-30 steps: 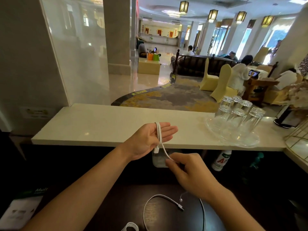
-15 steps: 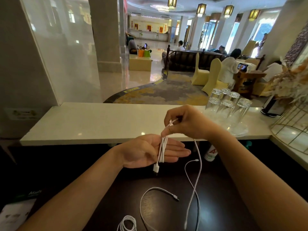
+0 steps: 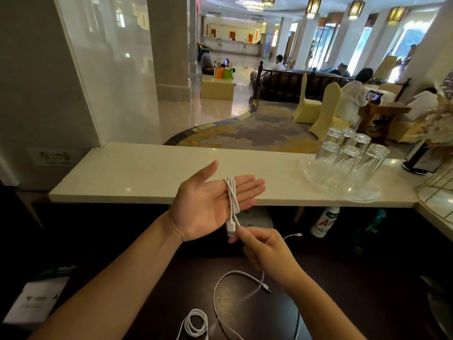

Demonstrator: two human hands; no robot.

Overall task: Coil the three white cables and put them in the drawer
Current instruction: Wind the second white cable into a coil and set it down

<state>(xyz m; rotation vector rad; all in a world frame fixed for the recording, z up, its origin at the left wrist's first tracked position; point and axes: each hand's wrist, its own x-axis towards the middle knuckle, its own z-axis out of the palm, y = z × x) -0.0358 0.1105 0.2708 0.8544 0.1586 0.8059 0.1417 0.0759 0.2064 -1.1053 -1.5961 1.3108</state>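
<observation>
My left hand (image 3: 208, 204) is held flat, palm up, fingers straight, over the dark desk. A white cable (image 3: 231, 197) is wound in several turns round its fingers, and its USB plug (image 3: 230, 229) hangs below the palm. My right hand (image 3: 264, 253) sits just under the left and pinches the free run of that cable near the plug; the small end connector (image 3: 297, 234) trails to the right. A second white cable (image 3: 230, 290) lies loose in a loop on the desk. A third, coiled white cable (image 3: 196, 323) lies at the bottom edge. No drawer is in view.
A pale stone counter (image 3: 147, 175) runs across behind my hands. On its right stands a glass tray (image 3: 367, 195) with several upturned glasses (image 3: 353, 158). A bottle (image 3: 323, 222) stands under the counter. A box (image 3: 36, 300) lies at the desk's left.
My right hand has come down from above the left hand's fingers to below the palm, laying another turn of cable round the fingers. The free tail has grown shorter.
</observation>
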